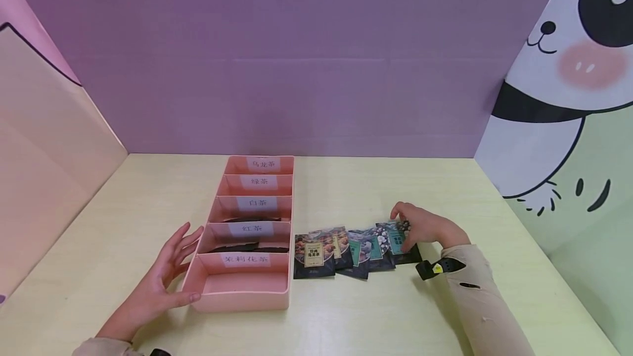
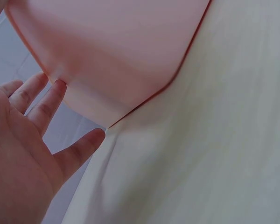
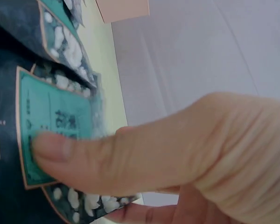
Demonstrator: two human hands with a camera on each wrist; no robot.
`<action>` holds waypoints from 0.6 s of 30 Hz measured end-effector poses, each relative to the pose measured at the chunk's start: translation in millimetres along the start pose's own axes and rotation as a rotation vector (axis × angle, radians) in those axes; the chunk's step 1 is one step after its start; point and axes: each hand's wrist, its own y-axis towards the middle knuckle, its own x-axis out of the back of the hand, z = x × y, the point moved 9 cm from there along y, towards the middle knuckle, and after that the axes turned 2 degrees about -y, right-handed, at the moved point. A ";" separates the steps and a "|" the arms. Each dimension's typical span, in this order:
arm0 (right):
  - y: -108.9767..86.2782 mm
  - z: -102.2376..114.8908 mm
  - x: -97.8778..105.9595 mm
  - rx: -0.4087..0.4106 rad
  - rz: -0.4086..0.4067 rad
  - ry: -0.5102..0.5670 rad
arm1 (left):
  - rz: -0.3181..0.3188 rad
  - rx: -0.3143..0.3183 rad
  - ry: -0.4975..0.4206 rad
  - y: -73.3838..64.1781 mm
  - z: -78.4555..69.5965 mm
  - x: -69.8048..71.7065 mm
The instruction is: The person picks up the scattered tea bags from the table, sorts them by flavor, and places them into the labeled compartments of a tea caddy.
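A long pink divided box (image 1: 242,301) stands left of the middle in the head view, its compartments labelled in Chinese. My left hand (image 1: 165,276) rests at the box's left side with fingers spread. In the left wrist view its fingertips (image 2: 59,86) are at the box wall. My right hand (image 1: 420,227) pinches the rightmost tea sachet (image 1: 397,242), dark with a green label. Its thumb (image 3: 56,147) lies over that label in the right wrist view; other fingers are partly hidden behind the sachet. Several more tea sachets (image 1: 314,257) lie overlapping in a row toward the box.
Dark sachets (image 1: 274,250) lie in the second compartment from the front, and another dark item (image 1: 252,219) shows in the third. The pale wooden table (image 1: 346,323) meets a purple wall (image 1: 306,70) behind and decorated side panels (image 1: 559,153).
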 end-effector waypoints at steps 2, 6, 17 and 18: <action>-0.2 -2.4 2.8 -0.012 -0.015 0.007 | -0.004 0.010 0.008 0.3 0.0 0.1; 0.4 -8.0 7.5 -0.012 -0.049 0.001 | -0.012 0.037 0.032 0.2 0.4 1.1; -6.0 -23.7 16.0 -0.080 -0.067 0.073 | -0.015 0.042 0.030 0.3 1.1 0.7; -6.6 -23.8 17.4 -0.079 -0.073 0.072 | -0.014 0.042 0.028 0.2 1.1 0.6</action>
